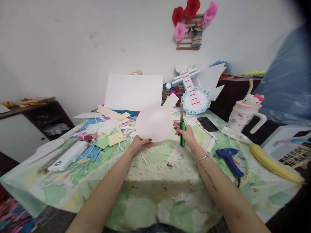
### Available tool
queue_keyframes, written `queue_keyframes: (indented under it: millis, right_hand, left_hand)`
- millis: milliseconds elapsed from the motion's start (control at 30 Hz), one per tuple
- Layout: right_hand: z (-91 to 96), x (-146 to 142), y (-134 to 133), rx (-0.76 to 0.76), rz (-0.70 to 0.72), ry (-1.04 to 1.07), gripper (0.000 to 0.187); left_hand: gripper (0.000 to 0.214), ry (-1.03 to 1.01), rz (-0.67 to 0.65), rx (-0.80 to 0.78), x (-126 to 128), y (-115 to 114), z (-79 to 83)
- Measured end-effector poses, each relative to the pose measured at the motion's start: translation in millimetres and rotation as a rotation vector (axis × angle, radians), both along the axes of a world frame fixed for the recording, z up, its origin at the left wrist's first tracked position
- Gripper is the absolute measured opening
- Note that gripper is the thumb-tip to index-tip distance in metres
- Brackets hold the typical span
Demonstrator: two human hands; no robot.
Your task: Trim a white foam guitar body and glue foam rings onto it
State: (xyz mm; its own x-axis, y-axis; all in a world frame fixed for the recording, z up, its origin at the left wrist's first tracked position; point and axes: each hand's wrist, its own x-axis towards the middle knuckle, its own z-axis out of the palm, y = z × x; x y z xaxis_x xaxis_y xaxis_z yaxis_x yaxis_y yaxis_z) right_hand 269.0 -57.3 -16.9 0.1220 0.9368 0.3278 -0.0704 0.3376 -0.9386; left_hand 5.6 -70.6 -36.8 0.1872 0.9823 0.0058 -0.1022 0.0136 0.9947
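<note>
My left hand [139, 144] pinches the lower edge of a pale pink rounded paper cutout [154, 123] and holds it upright above the table. My right hand [186, 134] is closed around a green-handled utility knife [182, 127], its blade pointing up beside the cutout's right edge. A bracelet sits on my right wrist. Both hands hover over a table covered with a green patterned cloth [150, 181].
Paper scraps and coloured sheets [107, 129] lie at the left, with a white device [66, 157]. A blue glue gun [229, 158], a black phone [207, 124], a cat-themed mug [244, 113] and a banana [274, 163] lie at the right. A white sheet [133, 92] and a paper guitar [193, 92] lean on the wall.
</note>
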Motion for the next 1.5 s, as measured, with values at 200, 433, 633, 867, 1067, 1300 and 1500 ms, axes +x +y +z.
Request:
queue_keyframes:
  millis: [200, 433, 633, 867, 1067, 1300, 1500]
  right_hand:
    - [-2.3, -3.4, 1.1, 0.015, -0.048, 0.005, 0.044]
    - [-6.1, -4.9, 3.9, 0.048, -0.116, -0.032, 0.033]
    - [0.6, -11.4, -5.2, 0.085, -0.164, -0.231, 0.025]
    - [37.6, -42.9, -62.8, 0.193, -0.377, -0.663, 0.030]
    - [55.8, -77.2, -117.8, 0.242, -0.349, -1.145, 0.042]
    - [55.5, -71.6, -125.6, 0.248, -0.433, -1.334, 0.045]
    - [60.1, -69.9, -130.3, 0.279, -0.467, -1.383, 0.045]
  left_hand:
    - [0.045, 0.007, -0.030, 0.032, 10.5, -7.3, 5.2]
    - [0.060, -0.056, 0.166, 0.205, 8.1, -3.4, 31.3]
    - [0.042, 0.084, 0.365, 0.336, 6.7, -8.7, 70.4]
    - [0.030, 0.948, 0.548, 0.708, 19.2, -51.1, 98.2]
    - [0.022, 1.222, 0.531, 0.653, 41.3, -69.7, 90.3]
    - [0.040, 1.125, 0.572, 0.583, 53.1, -74.3, 78.6]
    - [0.036, 1.146, 0.585, 0.564, 57.2, -75.8, 75.3]
